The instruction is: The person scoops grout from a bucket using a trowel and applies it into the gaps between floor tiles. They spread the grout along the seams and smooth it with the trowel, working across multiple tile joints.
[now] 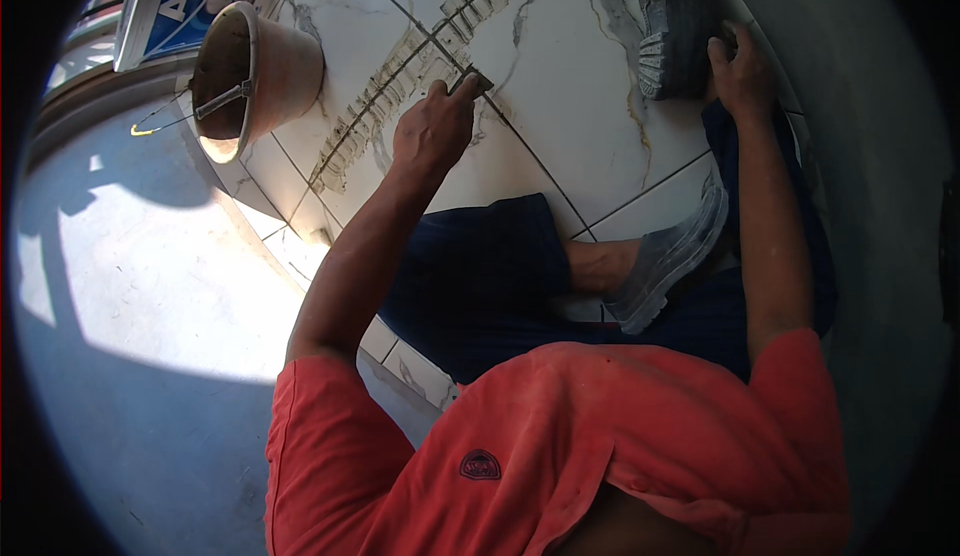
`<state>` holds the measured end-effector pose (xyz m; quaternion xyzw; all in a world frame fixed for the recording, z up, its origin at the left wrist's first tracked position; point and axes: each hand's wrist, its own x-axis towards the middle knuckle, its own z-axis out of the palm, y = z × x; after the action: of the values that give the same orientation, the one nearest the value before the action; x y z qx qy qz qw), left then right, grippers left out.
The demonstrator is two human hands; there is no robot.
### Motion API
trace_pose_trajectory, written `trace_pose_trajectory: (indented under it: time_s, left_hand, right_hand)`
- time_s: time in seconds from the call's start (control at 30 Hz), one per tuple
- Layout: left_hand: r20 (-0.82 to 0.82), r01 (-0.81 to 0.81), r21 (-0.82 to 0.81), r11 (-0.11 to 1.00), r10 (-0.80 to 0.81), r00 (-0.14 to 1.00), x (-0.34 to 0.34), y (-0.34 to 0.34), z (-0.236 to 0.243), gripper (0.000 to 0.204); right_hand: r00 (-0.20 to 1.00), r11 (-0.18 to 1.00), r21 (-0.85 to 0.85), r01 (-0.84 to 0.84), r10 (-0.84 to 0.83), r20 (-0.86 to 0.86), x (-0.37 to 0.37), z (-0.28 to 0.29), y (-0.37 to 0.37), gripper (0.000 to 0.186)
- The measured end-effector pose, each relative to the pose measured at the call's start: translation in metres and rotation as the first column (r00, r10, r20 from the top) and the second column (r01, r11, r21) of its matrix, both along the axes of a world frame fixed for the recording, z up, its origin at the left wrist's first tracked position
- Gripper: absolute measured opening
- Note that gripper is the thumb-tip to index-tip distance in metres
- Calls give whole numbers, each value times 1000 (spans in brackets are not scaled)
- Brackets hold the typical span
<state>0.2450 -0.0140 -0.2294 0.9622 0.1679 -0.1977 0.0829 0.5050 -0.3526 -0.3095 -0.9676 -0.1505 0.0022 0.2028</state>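
Observation:
My left hand (436,134) is closed on a small dark flat piece (480,82), pressing it to the floor at a joint where tiles meet. Along the dark joints, smeared grout (375,101) lies in ridged streaks on the white marble-patterned tiles (570,76). My right hand (746,76) is beside a dark shoe (680,36) on my foot, above my bent leg. Its thumb and forefinger are bent and apart, with nothing visible between them; the other fingers are partly hidden.
A dirty whitish bucket (290,71) lies tilted at the left, its wire handle (160,130) hanging out. Behind it stands a blue and white printed bag (185,6). My other shoe (675,256) rests on the tiles near me. A grey wall (870,156) rises at the right.

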Motion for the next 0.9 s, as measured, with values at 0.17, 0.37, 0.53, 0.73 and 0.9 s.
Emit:
trace_pose_trajectory:
  time_s: [0.17, 0.37, 0.53, 0.73, 0.9]
  left_hand:
    - [-45, 69, 64, 996, -66, 997, 7, 23, -14, 34]
    - [-81, 34, 22, 999, -32, 996, -10, 47, -1, 36]
    - [-24, 11, 66, 998, -9, 1000, 17, 51, -10, 36]
    - [-131, 44, 18, 999, -42, 990, -10, 62, -4, 36]
    - [3, -12, 39, 999, 12, 1000, 24, 61, -14, 39]
  right_hand:
    - [999, 998, 49, -38, 36, 39, -1, -4, 2, 50]
    - [999, 1000, 21, -9, 9, 33, 2, -1, -3, 50]
    - [999, 998, 49, -41, 40, 33, -1, -3, 1, 50]
    - [999, 999, 17, -33, 33, 31, 0, 4, -2, 49]
    - [1000, 1000, -20, -22, 23, 21, -1, 3, 3, 49]
